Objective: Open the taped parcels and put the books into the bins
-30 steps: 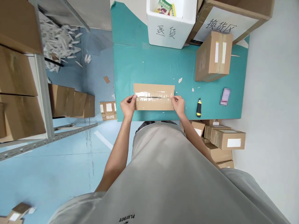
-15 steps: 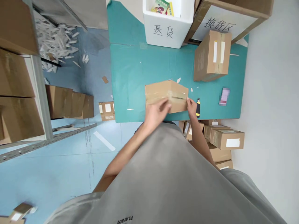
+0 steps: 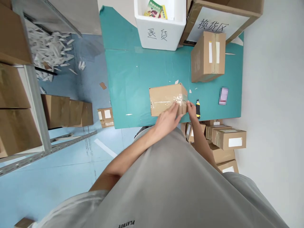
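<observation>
A brown cardboard box (image 3: 163, 96) sealed with clear tape lies on the teal table (image 3: 133, 76) near its front edge. My left hand (image 3: 167, 117) lies against the box's near side, fingers stretched flat toward the taped right corner. My right hand (image 3: 191, 109) touches the box's right end with its fingertips; how firmly it grips I cannot tell. A yellow-and-black utility knife (image 3: 197, 108) lies on the table just right of my right hand.
A taller taped carton (image 3: 207, 57) stands at the back right. Behind it are a white foam bin (image 3: 160, 25) with handwriting and a big labelled carton (image 3: 218, 19). Small cartons (image 3: 228, 139) are stacked below the table's right end. Shelving with cartons (image 3: 16, 95) stands left.
The box was turned and shifted right on the table. My left hand left the box's left end and crossed over to its near right side. My right hand stayed at the right end.
</observation>
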The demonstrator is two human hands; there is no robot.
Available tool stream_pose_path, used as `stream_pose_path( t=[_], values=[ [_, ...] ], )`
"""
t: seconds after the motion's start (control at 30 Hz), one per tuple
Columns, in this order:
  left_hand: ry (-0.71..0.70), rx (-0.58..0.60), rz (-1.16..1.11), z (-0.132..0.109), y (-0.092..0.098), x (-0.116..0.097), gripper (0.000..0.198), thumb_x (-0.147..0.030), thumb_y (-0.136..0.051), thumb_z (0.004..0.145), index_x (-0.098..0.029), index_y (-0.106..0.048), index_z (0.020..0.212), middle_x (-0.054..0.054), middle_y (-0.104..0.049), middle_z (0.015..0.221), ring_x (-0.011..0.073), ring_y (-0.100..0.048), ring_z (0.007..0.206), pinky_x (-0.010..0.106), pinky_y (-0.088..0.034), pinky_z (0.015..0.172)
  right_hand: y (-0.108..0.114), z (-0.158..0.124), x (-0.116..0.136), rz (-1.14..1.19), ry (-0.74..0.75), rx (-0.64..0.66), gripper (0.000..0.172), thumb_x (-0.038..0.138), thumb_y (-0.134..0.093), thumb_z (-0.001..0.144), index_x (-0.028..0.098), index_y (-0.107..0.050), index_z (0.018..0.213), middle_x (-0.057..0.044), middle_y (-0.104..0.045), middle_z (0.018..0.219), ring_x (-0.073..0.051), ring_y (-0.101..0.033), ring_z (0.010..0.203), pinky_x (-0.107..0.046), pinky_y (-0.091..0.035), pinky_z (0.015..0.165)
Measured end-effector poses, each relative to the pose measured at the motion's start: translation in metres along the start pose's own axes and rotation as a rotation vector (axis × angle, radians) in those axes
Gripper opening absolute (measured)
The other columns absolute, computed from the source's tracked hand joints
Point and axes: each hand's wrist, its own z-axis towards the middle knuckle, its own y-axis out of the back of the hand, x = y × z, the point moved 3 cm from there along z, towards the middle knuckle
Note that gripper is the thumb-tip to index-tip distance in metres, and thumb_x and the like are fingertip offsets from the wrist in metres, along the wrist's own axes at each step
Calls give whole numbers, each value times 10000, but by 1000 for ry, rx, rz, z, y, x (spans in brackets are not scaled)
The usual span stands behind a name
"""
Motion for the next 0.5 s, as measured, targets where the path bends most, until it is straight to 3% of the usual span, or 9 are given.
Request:
stream_pose_path(
  t=[0.07,0.13,0.23,0.33,0.5],
  values=[
    [71,-121,-25,-10,22,24,560,-411,-614,1135,-178,-605,1644,163,-655,1664,352,-668,1518,457,-585,1224,-8,-3,0,76,-69,-36,694,750,-519,1068,123,-785,1203,-204,-842,1273,-342,-773,1236,-499,-620,1108],
    [175,-223,-63,-22,42,52,472,-435,-624,1133,-217,-698,1546,129,-787,1488,349,-759,1386,445,-613,1154,-19,-7,7,159,-77,-24,702,788,-591,994,141,-789,1179,-211,-843,1293,-346,-781,1263,-475,-617,1115],
    [340,-353,-86,-40,63,102,398,-474,-661,1110,-224,-783,1395,117,-855,1306,383,-809,1251,453,-616,1064,-43,-17,29,176,-21,65,677,797,-646,956,170,-788,1168,-192,-849,1290,-331,-796,1223,-452,-630,1094],
    [490,-413,-51,-51,69,155,385,-502,-707,1065,-205,-804,1291,128,-870,1099,402,-810,1160,446,-587,1019,-71,-29,53,69,4,120,614,758,-677,970,193,-775,1187,-169,-851,1256,-308,-806,1129,-442,-639,1052],
    [655,-512,-90,-56,67,221,336,-495,-690,1037,-182,-776,1126,145,-855,1160,329,-799,1054,425,-576,1033,-95,-46,92,-272,74,83,392,539,-640,1069,183,-775,1161,-172,-813,1181,-329,-761,1105,-457,-604,1049]
  ],
)
